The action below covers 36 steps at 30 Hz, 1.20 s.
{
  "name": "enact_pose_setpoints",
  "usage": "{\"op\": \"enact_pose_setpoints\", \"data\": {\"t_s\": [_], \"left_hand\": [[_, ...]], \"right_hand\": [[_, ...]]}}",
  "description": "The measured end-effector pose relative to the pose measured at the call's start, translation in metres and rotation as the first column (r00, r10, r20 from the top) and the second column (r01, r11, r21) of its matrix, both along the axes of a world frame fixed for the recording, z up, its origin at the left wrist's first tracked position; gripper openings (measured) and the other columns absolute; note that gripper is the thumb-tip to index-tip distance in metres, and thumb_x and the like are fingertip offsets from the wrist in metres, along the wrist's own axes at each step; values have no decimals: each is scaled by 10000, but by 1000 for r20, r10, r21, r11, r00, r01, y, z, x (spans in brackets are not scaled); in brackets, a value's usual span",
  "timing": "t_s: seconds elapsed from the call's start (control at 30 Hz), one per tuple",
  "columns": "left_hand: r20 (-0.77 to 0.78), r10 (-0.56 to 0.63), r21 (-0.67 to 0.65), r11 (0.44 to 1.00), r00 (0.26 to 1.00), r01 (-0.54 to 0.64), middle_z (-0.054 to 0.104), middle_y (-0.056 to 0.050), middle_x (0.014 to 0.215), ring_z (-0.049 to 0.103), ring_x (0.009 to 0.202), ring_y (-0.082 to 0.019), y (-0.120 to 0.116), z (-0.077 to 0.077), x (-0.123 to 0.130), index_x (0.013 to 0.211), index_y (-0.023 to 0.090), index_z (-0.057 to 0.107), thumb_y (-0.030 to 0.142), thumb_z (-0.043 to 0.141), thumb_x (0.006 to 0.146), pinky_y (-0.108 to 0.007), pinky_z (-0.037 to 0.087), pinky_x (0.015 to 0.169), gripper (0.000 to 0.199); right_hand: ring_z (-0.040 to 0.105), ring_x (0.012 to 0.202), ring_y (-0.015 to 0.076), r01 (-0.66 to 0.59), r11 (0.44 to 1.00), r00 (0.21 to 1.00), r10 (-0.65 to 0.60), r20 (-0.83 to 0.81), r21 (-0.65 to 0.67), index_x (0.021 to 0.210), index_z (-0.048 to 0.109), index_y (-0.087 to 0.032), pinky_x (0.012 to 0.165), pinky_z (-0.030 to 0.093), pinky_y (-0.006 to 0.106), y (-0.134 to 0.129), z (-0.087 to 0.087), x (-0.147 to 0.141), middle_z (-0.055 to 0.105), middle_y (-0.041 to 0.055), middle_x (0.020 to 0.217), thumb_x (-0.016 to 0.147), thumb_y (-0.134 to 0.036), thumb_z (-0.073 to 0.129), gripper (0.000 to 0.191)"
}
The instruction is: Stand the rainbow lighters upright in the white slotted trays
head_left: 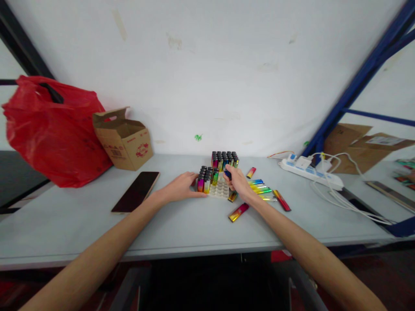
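Observation:
A pale tray with rows of round-edged slots (220,189) lies on the table, its left part filled with upright lighters (204,178) with black tops. My left hand (183,186) rests at the tray's left side, thumb and fingers spread around that edge. Over the tray's right part, my right hand (239,182) is closed on a dark blue lighter (228,174), partly hidden by the fingers. Behind the tray stands a full block of upright lighters (224,159). Loose shiny lighters lie around my right hand, among them a red one (282,200) and a pink-yellow one (238,212).
A phone (136,192) lies left of my left hand. Farther left are an open cardboard box (129,144) and a red plastic bag (58,134). At right sits a white power strip (311,172) with plugs and trailing cables. A wall rises behind the table (194,229).

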<state>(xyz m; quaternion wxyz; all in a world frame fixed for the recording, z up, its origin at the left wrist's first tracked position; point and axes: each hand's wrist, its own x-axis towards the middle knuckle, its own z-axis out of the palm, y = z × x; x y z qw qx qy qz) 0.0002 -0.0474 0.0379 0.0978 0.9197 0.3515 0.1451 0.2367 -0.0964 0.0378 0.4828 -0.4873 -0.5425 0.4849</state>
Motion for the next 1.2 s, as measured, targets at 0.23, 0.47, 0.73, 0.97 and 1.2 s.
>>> {"op": "enact_pose_setpoints", "data": {"t_s": [0.23,0.47,0.73,0.97,1.2], "left_hand": [[23,-6,7,1000,1000,5,720,-109,1034,669,943,-300,0,-1,-1,1059,165,661,770,656,741,-385,511,873,683],[16,-16,11,1000,1000,16,715,-126,1054,661,986,-320,3,-4,-2,1083,152,660,789,635,744,-404,506,903,721],[34,-5,-4,1000,999,6,717,-117,1044,660,974,-314,1,-3,-2,1070,169,667,800,630,733,-403,510,899,716],[27,0,-2,1000,1000,0,718,-128,1064,659,1002,-328,1,-3,-2,1078,164,667,801,645,720,-407,506,915,731],[9,-6,-12,1000,1000,6,713,-130,1098,661,1020,-321,-1,0,-1,1106,157,652,788,638,742,-397,500,930,729]], "right_hand": [[409,551,130,-19,950,973,-53,223,312,877,572,-215,512,349,254,-1,3,9,436,-25,672,990,-668,315,533],[556,806,193,-131,706,758,-382,529,696,913,589,-201,776,434,315,-8,11,13,598,49,855,999,-504,492,330],[561,633,166,-111,847,802,-233,550,520,891,587,-230,630,387,262,-9,4,8,645,1,718,962,-503,570,283],[548,611,152,-247,860,605,-224,764,447,831,603,-222,591,292,250,-3,0,4,653,18,702,970,-465,600,281],[557,645,176,-166,852,397,-404,824,497,775,603,-213,620,306,281,-5,19,34,647,51,716,1062,-477,353,463]]}}
